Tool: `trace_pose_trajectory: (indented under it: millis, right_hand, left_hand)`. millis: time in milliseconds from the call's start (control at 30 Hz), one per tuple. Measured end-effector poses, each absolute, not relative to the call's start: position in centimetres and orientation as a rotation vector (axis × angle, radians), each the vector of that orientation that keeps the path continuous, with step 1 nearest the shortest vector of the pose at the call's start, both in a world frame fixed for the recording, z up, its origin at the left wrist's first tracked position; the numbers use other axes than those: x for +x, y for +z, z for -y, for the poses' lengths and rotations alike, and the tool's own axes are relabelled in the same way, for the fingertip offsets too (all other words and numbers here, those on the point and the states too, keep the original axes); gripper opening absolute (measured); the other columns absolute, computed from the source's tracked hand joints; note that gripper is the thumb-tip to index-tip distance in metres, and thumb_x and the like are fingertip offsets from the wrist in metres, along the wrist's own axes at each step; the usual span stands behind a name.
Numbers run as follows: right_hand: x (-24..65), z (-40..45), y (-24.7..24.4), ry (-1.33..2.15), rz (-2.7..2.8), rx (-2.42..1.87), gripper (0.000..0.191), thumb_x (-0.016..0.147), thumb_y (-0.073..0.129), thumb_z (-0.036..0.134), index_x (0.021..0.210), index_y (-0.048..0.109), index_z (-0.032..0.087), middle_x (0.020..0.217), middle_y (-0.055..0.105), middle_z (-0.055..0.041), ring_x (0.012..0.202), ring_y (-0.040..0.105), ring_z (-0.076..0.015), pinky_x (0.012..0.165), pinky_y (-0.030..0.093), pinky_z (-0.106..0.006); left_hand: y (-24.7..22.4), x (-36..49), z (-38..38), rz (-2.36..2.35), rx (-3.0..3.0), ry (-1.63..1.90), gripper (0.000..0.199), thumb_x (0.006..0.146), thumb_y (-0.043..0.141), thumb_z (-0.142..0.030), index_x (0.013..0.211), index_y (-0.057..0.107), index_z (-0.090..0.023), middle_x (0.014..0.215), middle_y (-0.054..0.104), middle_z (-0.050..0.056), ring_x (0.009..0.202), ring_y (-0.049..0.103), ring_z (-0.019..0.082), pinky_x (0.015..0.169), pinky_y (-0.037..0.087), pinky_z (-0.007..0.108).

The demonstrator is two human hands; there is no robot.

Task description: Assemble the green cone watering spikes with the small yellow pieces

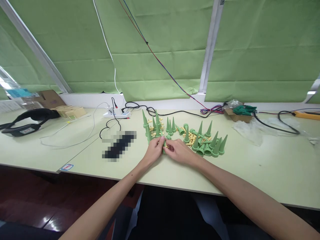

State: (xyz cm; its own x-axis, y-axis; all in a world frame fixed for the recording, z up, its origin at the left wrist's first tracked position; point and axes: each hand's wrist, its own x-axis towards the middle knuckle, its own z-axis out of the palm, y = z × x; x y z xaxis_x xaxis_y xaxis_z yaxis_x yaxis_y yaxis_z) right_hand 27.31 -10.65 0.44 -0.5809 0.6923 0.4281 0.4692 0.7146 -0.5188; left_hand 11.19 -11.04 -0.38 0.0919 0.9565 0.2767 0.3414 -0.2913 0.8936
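Note:
My left hand [153, 150] is closed around a green plastic spike [164, 144], held just above the table; the fingers cover much of it. My right hand [180, 151] pinches a small yellow plastic piece [167, 147] against the spike's side. Whether that piece sits inside the spike, I cannot tell. Behind my left hand, several green spikes with yellow pieces [157, 123] stand upright in a group. To the right of my hands is a loose pile of more green spikes [215, 150], some standing and some lying, with small yellow pieces [192, 138] among them.
A white power strip [115, 112] with black cables lies at the back. On the left are a black headset [30, 125] and small yellowish boxes [75, 112]. At the back right, a cardboard box [238, 116] holds green material beside clear plastic bags [250, 131]. A blurred dark patch covers something left of my hands.

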Motion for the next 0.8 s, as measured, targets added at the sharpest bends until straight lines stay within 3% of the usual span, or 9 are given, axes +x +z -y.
trace_pose_trajectory:
  millis: [800]
  right_hand:
    - [27.25, 11.10, 1.05, 0.417, 2.351, -0.907, 0.018, 0.089, 0.049, 0.022, 0.071, 0.051, 0.019, 0.061, 0.050, 0.0034, 0.053, 0.037, -0.0099, 0.053, 0.022, -0.025]
  left_hand:
    - [-0.32, 11.19, 11.01, -1.284, 1.839, 1.163, 0.049, 0.094, 0.039, -0.053, 0.071, 0.061, -0.015, 0.062, 0.057, 0.001, 0.056, 0.046, 0.014, 0.055, 0.036, 0.026]
